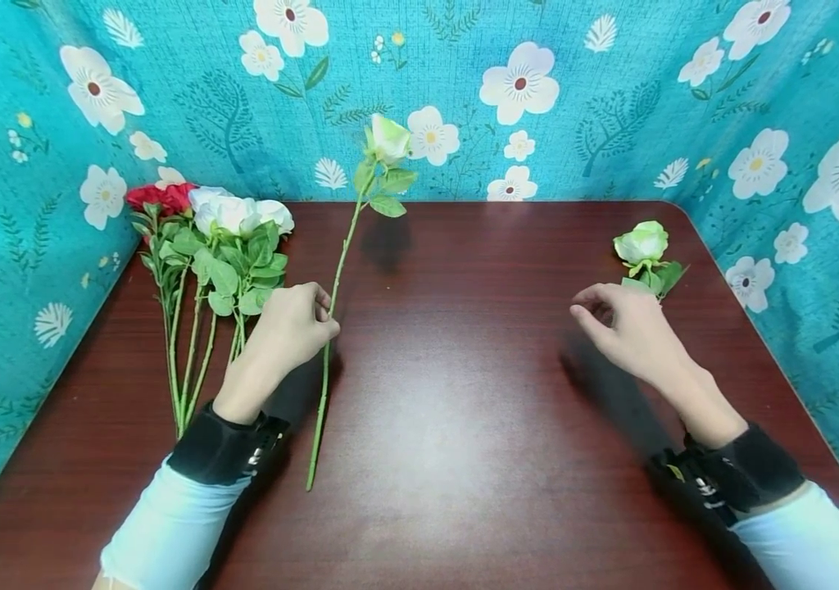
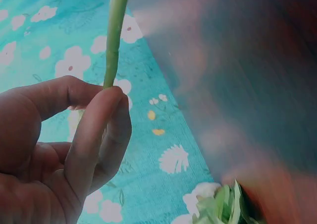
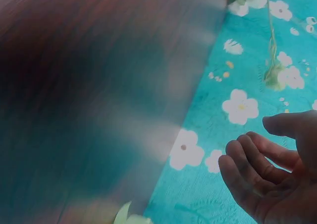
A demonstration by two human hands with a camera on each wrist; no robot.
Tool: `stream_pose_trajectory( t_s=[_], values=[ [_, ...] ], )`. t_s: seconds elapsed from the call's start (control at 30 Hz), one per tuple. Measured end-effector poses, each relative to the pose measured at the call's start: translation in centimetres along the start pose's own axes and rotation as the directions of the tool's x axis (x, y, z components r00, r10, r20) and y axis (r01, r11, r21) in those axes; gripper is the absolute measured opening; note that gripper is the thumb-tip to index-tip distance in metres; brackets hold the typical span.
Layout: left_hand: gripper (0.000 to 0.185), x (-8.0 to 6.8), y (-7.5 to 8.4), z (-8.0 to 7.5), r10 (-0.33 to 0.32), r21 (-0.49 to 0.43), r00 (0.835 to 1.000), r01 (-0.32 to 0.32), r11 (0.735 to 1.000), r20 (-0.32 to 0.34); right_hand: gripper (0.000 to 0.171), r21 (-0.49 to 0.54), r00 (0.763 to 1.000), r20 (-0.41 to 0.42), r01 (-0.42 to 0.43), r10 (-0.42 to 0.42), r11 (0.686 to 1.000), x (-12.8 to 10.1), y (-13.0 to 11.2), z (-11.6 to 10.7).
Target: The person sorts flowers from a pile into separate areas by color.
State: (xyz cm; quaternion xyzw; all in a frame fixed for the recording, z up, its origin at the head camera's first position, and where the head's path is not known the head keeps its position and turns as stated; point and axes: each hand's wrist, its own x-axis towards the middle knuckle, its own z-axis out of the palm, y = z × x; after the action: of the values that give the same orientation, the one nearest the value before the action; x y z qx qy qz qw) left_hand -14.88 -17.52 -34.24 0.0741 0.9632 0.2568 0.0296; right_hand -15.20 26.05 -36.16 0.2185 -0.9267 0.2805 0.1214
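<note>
Left hand (image 1: pixel 294 324) pinches the stem of a long white rose (image 1: pixel 387 139) about midway, thumb and fingers (image 2: pixel 91 130) curled round it; left wrist view confirms the grip. Stem runs from near the front of the worktop (image 1: pixel 464 410) up to the bloom at the back wall, its lower end close to the wood, bloom raised, shadow on the wood beneath it. Mid-stem hold looks chosen for balance, so the head doesn't droop

Right hand (image 1: pixel 626 328) grasps nothing: fingers (image 3: pixel 252 169) loosely curled, palm empty in the right wrist view. It hovers just in front of a short white rose head (image 1: pixel 642 243) with leaves, lying near the right edge of the worktop; can't tell if fingertips touch the leaves

Bunch of roses (image 1: pixel 213 246), white plus a red one, lies flat at the left, just beside the left hand, stems pointing toward the person, blooms toward the wall. Looks like a stock pile kept within reach
</note>
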Motion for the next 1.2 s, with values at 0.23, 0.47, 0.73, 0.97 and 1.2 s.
stream_pose_trajectory(
  t_s=[0.23, 0.47, 0.73, 0.97, 1.2],
  values=[
    [0.017, 0.2, 1.5, 1.0, 0.017, -0.085, 0.999, -0.019, 0.996, -0.028, 0.012, 0.127, 0.999, 0.030, 0.015, -0.019, 0.992, 1.8, -2.2, 2.4],
    [0.019, 0.5, 4.0, 2.1, 0.038, -0.191, 0.999, -0.040, 0.981, -0.014, 0.010, 0.249, 0.998, 0.042, 0.029, -0.040, 0.968, 3.2, -4.8, 4.5],
    [0.018, 0.8, 6.9, 3.8, 0.086, -0.284, 0.996, -0.089, 0.955, -0.021, 0.020, 0.381, 1.000, -0.007, 0.010, -0.008, 0.925, 4.4, -7.3, 6.4],
    [0.019, 0.8, 7.9, 5.0, 0.106, -0.331, 0.994, -0.111, 0.937, -0.035, 0.029, 0.499, 0.998, -0.028, -0.031, 0.052, 0.866, 4.7, -8.5, 7.4],
    [0.018, 0.7, 8.7, 5.6, 0.112, -0.383, 0.992, -0.126, 0.915, -0.059, 0.033, 0.627, 0.996, -0.012, -0.061, 0.088, 0.776, 4.8, -9.3, 7.7]
  ],
)
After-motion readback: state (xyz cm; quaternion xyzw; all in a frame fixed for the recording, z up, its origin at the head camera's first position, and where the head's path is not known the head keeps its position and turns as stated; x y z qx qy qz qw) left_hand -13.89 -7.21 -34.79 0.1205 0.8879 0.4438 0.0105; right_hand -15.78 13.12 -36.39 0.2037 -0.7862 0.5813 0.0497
